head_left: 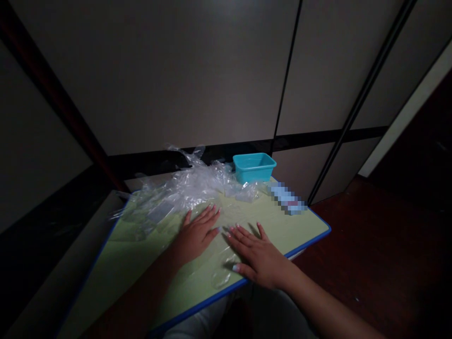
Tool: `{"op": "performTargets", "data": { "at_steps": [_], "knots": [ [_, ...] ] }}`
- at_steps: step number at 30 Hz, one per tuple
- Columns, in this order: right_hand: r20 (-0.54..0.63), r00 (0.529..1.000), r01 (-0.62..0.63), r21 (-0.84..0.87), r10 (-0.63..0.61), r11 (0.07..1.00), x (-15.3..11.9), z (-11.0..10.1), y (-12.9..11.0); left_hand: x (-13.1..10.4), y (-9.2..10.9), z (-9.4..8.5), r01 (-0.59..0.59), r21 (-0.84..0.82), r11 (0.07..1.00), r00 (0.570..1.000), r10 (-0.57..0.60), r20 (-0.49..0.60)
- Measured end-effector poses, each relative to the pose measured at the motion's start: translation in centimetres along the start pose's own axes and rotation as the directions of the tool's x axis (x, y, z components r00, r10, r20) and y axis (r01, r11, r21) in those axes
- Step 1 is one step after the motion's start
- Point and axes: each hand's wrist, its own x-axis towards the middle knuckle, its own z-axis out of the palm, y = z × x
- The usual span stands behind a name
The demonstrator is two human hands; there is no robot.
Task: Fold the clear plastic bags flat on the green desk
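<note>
My left hand (197, 234) lies palm down with fingers spread, touching clear plastic film on the yellow-green table (134, 263). To its right, my right hand (256, 254) rests flat near the front edge, fingers apart. Between and under the hands runs a thin transparent plastic piece (221, 278), its outline hard to make out. Just beyond my left hand spreads a heap of crumpled clear plastic bags (190, 186). Neither hand grips anything.
A turquoise plastic basket (254, 172) stands at the table's back edge beside the bags. Right of it lies a blurred-out flat item (287, 198). Large cabinet panels (194, 75) rise behind the table, which has a blue edge. Reddish-brown floor (370, 245) shows at the right.
</note>
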Motion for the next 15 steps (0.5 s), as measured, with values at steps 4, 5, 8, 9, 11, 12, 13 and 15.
{"op": "performTargets", "data": {
  "at_steps": [4, 5, 8, 9, 11, 12, 13, 15],
  "knots": [
    [0.046, 0.996, 0.079, 0.025, -0.080, 0.997, 0.4, 0.4, -1.2, -0.2, -0.7, 0.5, -0.023, -0.051, 0.998, 0.987, 0.031, 0.160],
    [0.052, 0.994, 0.092, 0.035, -0.094, 0.995, 0.3, 0.5, -1.5, -0.2, -0.8, 0.6, -0.017, -0.052, 0.999, 0.985, 0.025, 0.172],
    [0.071, 0.989, 0.123, 0.062, -0.127, 0.990, -0.2, 0.7, -2.4, -0.3, -0.8, 0.8, -0.001, -0.040, 0.999, 0.985, 0.008, 0.173],
    [0.080, 0.987, 0.132, 0.068, -0.137, 0.989, -0.5, 0.7, -2.8, -0.3, -0.7, 0.8, 0.001, -0.038, 0.999, 0.985, 0.006, 0.171],
    [0.093, 0.983, 0.155, 0.073, -0.161, 0.985, -1.0, 0.6, -3.5, -0.3, -0.6, 0.7, 0.002, -0.039, 0.999, 0.985, 0.005, 0.170],
    [0.098, 0.978, 0.176, 0.075, -0.183, 0.982, -1.2, 0.5, -3.8, -0.4, -0.6, 0.7, 0.001, -0.041, 0.999, 0.985, 0.006, 0.171],
    [0.103, 0.972, 0.206, 0.076, -0.213, 0.976, -1.3, 0.3, -4.0, -0.4, -0.6, 0.6, -0.002, -0.045, 0.999, 0.985, 0.010, 0.172],
    [0.101, 0.955, 0.274, 0.065, -0.279, 0.960, -1.2, -0.5, -4.1, -0.4, -0.6, 0.6, -0.010, -0.052, 0.999, 0.985, 0.019, 0.171]
  ]
}}
